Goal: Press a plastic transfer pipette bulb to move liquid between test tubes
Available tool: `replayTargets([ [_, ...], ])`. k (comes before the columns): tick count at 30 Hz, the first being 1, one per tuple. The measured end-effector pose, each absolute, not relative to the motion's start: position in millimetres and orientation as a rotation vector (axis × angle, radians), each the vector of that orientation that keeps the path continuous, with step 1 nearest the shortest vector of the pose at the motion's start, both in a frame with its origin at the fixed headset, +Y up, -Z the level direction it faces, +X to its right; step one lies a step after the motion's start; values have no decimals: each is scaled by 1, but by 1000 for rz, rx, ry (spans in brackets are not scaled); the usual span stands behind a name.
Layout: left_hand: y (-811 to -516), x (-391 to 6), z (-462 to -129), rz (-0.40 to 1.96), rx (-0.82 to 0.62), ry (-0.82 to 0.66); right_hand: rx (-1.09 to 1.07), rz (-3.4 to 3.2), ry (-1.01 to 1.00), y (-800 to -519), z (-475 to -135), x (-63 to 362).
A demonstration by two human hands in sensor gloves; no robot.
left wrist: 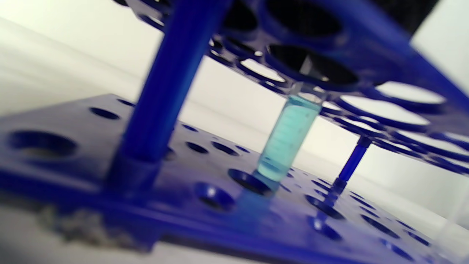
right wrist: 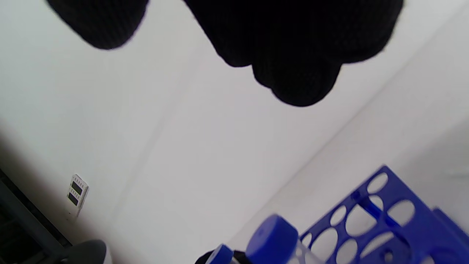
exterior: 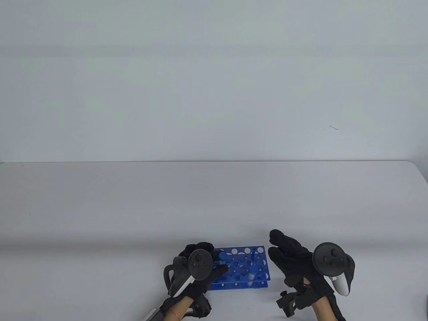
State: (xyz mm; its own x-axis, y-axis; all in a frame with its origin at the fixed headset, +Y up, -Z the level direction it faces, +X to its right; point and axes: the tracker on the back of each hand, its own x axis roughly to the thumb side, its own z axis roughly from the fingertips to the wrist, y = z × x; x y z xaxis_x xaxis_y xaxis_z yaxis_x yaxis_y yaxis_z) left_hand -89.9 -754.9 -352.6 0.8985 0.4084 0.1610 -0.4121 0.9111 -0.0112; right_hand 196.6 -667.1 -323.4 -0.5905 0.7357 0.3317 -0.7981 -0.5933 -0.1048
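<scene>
Test tubes with blue caps stand in a blue perforated rack (exterior: 239, 267) near the table's front edge; no pipette can be made out in any view. Left: the left hand (exterior: 197, 267) lies against the rack's left end, fingers curled near a capped tube (exterior: 223, 256), though whether it grips the tube or the rack cannot be told. Centre: another capped tube (exterior: 253, 270), and, in the left wrist view, a tube of pale turquoise liquid (left wrist: 287, 141) seated upright between the tiers. Right: the right hand (exterior: 290, 259) hovers just beside the rack, fingers relaxed, holding nothing. Judged light, rigid and smooth, each tube is best pinched just below its cap; the rack may slide.
</scene>
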Motion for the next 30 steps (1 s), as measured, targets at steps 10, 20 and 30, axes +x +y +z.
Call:
replayTargets([
  [10,-755,-90,-352,432,19,-162,299,2659,-436,-619,-313,92],
  [20,-756,-91,-353,433,19,-161,109,3179,-331,-664,-339,22],
  [30,-756,-91,-353,430,21,-159,175,3221,-327,-677,-343,22],
])
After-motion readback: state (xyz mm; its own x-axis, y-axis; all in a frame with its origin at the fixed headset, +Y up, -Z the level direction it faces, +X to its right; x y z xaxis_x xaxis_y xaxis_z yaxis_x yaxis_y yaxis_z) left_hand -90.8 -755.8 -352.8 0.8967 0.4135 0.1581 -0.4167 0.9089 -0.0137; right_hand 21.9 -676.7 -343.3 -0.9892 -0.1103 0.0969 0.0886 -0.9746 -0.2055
